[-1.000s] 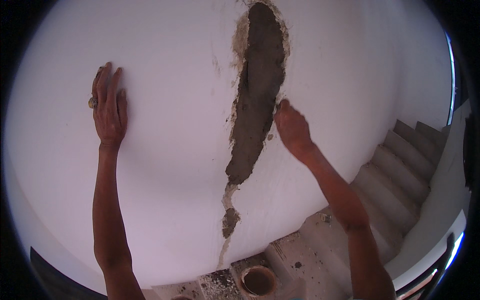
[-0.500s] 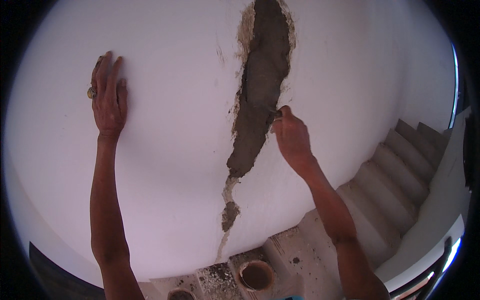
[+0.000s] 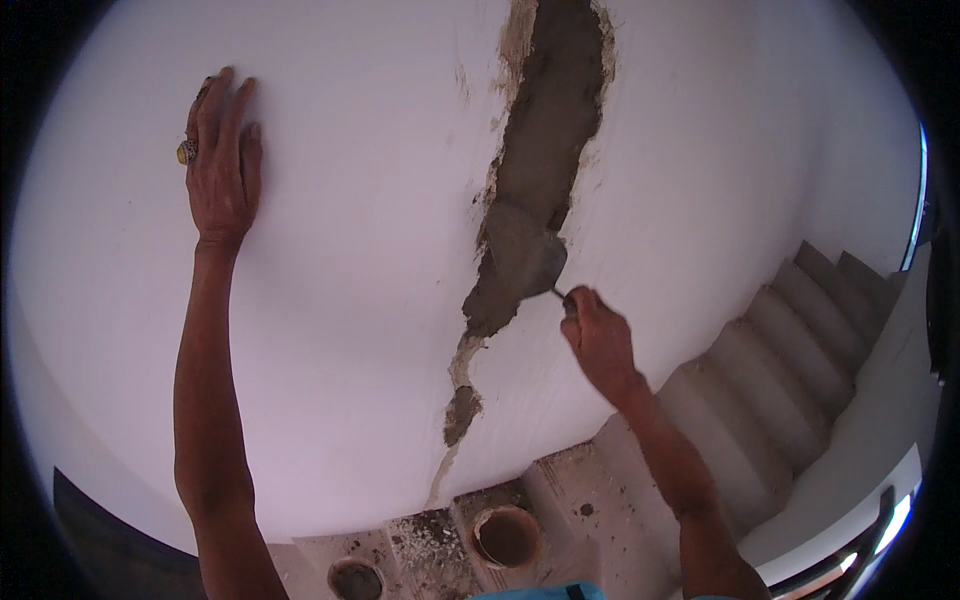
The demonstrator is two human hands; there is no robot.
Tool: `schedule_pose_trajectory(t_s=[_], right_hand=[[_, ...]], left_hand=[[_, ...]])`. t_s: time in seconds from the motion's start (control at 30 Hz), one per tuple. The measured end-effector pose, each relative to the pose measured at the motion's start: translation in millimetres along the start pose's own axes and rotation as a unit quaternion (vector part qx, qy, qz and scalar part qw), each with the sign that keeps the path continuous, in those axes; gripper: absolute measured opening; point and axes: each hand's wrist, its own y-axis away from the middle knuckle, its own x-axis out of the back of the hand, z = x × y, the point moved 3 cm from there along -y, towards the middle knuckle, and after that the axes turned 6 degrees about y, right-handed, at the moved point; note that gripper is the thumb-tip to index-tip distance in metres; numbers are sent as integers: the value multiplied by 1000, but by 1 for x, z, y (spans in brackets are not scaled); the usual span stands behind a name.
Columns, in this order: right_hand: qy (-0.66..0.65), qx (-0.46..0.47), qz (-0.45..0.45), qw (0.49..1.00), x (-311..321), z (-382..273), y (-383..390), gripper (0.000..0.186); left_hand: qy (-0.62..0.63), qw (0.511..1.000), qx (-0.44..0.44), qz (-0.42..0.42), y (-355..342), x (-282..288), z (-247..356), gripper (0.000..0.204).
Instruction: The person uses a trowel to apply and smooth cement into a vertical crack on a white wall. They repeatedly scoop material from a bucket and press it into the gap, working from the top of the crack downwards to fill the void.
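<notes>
A white wall (image 3: pixel 350 300) fills most of the view, with a long jagged strip of grey-brown mortar (image 3: pixel 552 110) running down it. My right hand (image 3: pixel 600 345) is closed around the handle of a trowel (image 3: pixel 525 255). The trowel's blade lies over the lower part of the mortar strip, nearly the same colour as it. Below the strip, a narrow crack (image 3: pixel 461 415) with bare patches continues toward the steps. My left hand (image 3: pixel 222 170) rests flat on the wall at the left, fingers stretched out, holding nothing; a ring with a yellowish stone is on one finger.
At the wall's foot, a round bucket (image 3: pixel 507 536) and a smaller round container (image 3: pixel 356 580) stand on steps strewn with debris (image 3: pixel 432 545). A staircase (image 3: pixel 770 370) climbs to the right, bordered by a low wall (image 3: pixel 885 400) and a dark rail (image 3: pixel 872 540).
My right hand has moved down along the strip, and the trowel's blade now shows clearly against the mortar. My left hand stays flat on the wall. The view has shifted slightly.
</notes>
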Motion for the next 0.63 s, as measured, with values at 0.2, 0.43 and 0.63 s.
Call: schedule_pose_trajectory(t_s=[0.2,0.43,0.63], right_hand=[[208,120,28,970,18,41,-42,20],[355,239,53,902,38,47,-72,22],[417,191,89,884,44,63,-98,24]], left_hand=[[26,999,35,-17,1,-5,-1,42],[18,1000,20,-8,5,-7,-9,42],[24,1000,15,-13,5,-8,-9,43]])
